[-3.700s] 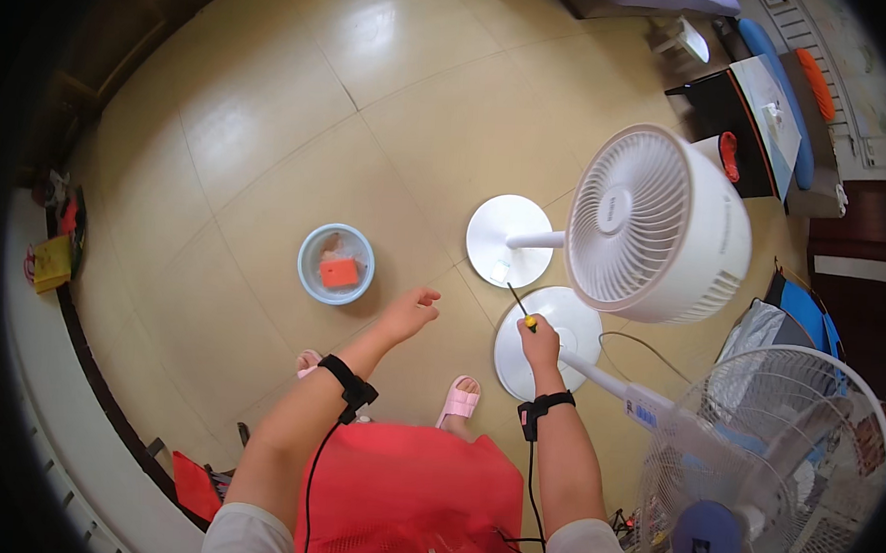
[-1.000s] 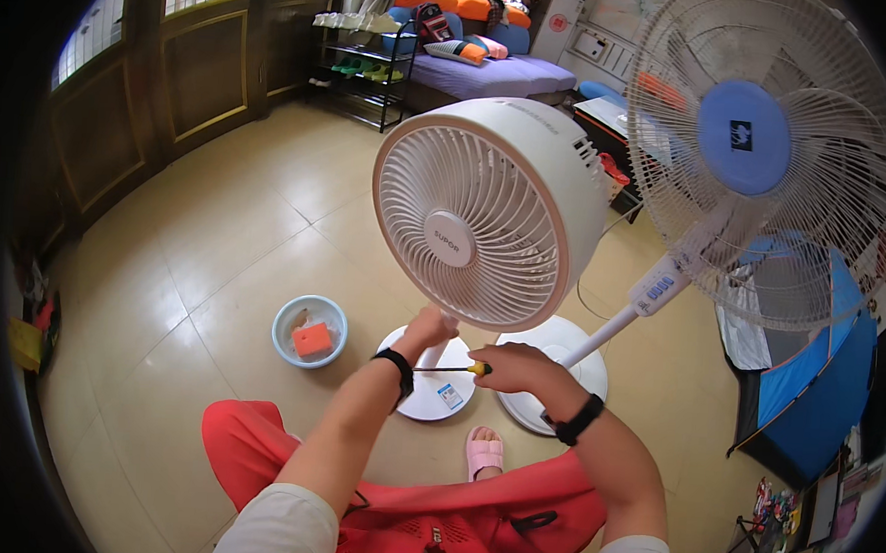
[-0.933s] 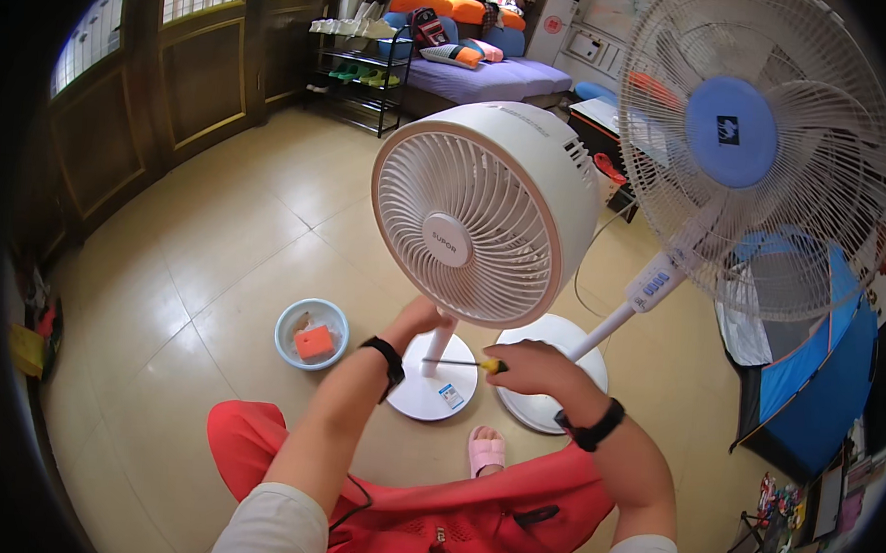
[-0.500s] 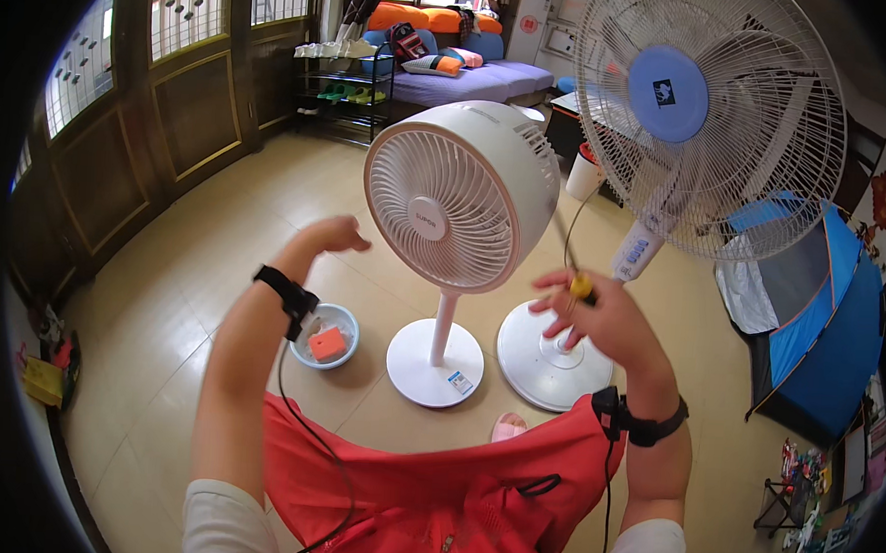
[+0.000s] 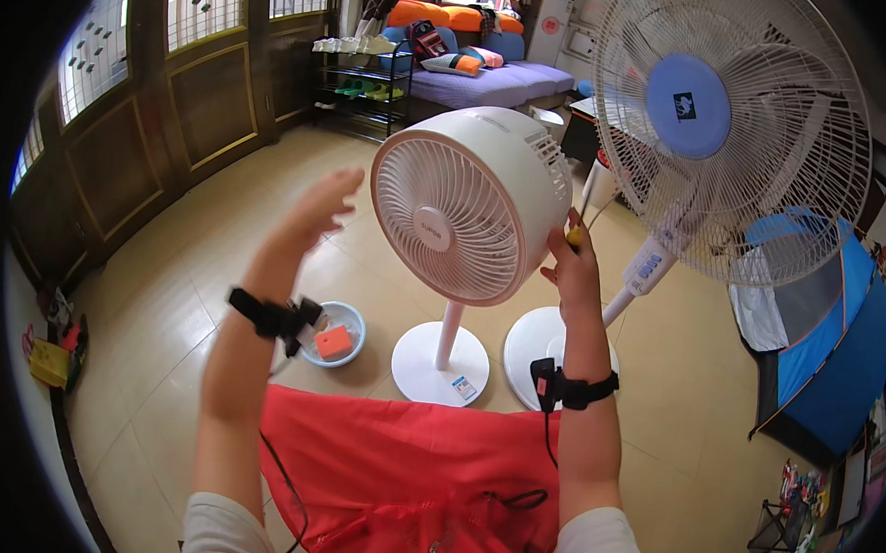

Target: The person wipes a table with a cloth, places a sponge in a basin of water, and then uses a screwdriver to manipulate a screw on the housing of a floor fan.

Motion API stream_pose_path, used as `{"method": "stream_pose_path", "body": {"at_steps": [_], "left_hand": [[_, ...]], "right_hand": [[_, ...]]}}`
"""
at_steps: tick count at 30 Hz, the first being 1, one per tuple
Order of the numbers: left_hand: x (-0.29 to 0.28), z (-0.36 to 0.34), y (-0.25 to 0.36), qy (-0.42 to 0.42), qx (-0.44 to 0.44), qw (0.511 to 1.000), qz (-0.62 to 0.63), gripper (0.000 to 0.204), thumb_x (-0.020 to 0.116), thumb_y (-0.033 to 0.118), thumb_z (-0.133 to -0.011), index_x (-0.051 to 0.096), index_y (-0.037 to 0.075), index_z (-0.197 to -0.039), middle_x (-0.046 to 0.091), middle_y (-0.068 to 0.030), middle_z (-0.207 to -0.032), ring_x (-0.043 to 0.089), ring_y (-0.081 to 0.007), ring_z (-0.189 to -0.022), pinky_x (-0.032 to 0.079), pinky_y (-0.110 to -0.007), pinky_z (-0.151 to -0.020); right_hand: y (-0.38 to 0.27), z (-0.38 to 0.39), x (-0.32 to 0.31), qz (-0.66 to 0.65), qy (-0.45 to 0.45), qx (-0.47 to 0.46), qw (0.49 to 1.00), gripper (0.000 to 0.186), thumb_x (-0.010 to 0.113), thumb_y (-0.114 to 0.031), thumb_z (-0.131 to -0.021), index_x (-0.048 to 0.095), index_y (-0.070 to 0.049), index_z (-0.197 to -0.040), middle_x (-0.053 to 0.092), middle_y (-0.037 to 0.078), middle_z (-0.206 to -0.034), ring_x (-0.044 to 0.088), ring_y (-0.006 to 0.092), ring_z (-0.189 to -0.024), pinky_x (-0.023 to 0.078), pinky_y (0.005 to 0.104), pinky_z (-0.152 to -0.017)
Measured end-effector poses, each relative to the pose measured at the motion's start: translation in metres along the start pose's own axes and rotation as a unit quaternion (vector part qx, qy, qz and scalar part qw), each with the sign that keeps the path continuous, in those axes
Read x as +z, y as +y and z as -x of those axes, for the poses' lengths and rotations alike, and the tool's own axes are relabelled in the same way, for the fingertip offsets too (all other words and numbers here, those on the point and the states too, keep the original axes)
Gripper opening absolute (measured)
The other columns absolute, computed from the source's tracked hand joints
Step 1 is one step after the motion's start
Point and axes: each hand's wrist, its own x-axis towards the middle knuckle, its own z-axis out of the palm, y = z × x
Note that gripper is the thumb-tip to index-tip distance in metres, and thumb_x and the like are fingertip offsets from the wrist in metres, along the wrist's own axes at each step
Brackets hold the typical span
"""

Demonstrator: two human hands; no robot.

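Observation:
The white round fan head (image 5: pixel 445 205) sits on a slim stand above a round white base (image 5: pixel 410 373), tilted toward the front left. My left hand (image 5: pixel 322 206) is raised just left of it, fingers apart and holding nothing. My right hand (image 5: pixel 574 258) grips a screwdriver with a yellow handle (image 5: pixel 573 237), its shaft upright, at the fan's right side; whether the fingers touch the housing I cannot tell. Behind at the right stands a taller fan with a wire cage and blue centre (image 5: pixel 688 106).
A blue basin (image 5: pixel 354 321) with an orange sponge stands left of the base. A blue tent (image 5: pixel 830 357) is at the right. Wooden doors (image 5: pixel 202 104) line the left; a shoe rack (image 5: pixel 355 87) and purple-covered sofa (image 5: pixel 483 83) are at the back.
My left hand has left the stand and risen to the upper left. My right hand, with the screwdriver, has risen to the fan head's side, the shaft turning from horizontal to upright.

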Motion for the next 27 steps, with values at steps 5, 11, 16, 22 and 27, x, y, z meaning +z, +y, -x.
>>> {"method": "stream_pose_path", "body": {"at_steps": [5,11,16,22,27], "left_hand": [[0.053,-0.013,-0.073,0.005,-0.092,0.974,0.208,0.069,0.043,0.06,-0.091,0.031,0.018,-0.144,0.037,-0.0119,-0.139,0.044,-0.0319,-0.119,0.031,-0.059,-0.099],[0.073,-0.005,-0.095,-0.114,-0.088,0.932,0.333,0.057,0.03,0.059,-0.095,0.035,0.018,-0.135,0.044,-0.0123,-0.131,0.05,-0.0328,-0.112,0.04,-0.055,-0.094],[0.08,-0.001,-0.115,-0.154,-0.081,0.903,0.394,0.058,0.024,0.06,-0.096,0.029,0.016,-0.134,0.044,-0.0186,-0.13,0.053,-0.0389,-0.111,0.046,-0.055,-0.091],[0.096,0.004,-0.115,-0.172,-0.038,0.886,0.429,0.058,0.025,0.059,-0.096,0.028,0.015,-0.133,0.043,-0.0202,-0.132,0.055,-0.0399,-0.109,0.048,-0.051,-0.093],[0.095,0.005,-0.115,-0.162,-0.019,0.887,0.432,0.06,0.025,0.06,-0.095,0.028,0.014,-0.134,0.042,-0.0219,-0.132,0.057,-0.0391,-0.108,0.049,-0.047,-0.093]], "right_hand": [[0.023,-0.009,0.005,-0.153,0.009,0.002,0.988,0.067,0.057,-0.024,-0.091,0.024,-0.008,-0.148,0.054,-0.004,-0.11,0.037,0.0037,-0.068,0.034,0.0185,-0.055],[0.039,-0.016,-0.008,-0.193,-0.094,-0.021,0.976,0.06,0.048,-0.019,-0.094,0.024,-0.013,-0.148,0.035,-0.002,-0.147,0.045,0.004,-0.08,0.035,0.0184,-0.062],[0.049,-0.021,-0.007,-0.241,-0.074,-0.047,0.967,0.06,0.05,-0.021,-0.094,0.025,-0.013,-0.148,0.039,0.003,-0.143,0.052,0.0065,-0.1,0.041,0.021,-0.067],[0.076,-0.032,-0.012,-0.239,-0.105,-0.046,0.964,0.058,0.051,-0.021,-0.094,0.027,-0.018,-0.146,0.052,0.003,-0.128,0.053,0.0067,-0.096,0.044,0.0216,-0.07],[0.077,-0.032,-0.004,-0.206,-0.08,-0.056,0.974,0.06,0.051,-0.019,-0.094,0.024,-0.02,-0.148,0.055,-0.001,-0.112,0.05,0.0038,-0.083,0.04,0.017,-0.064]]}}
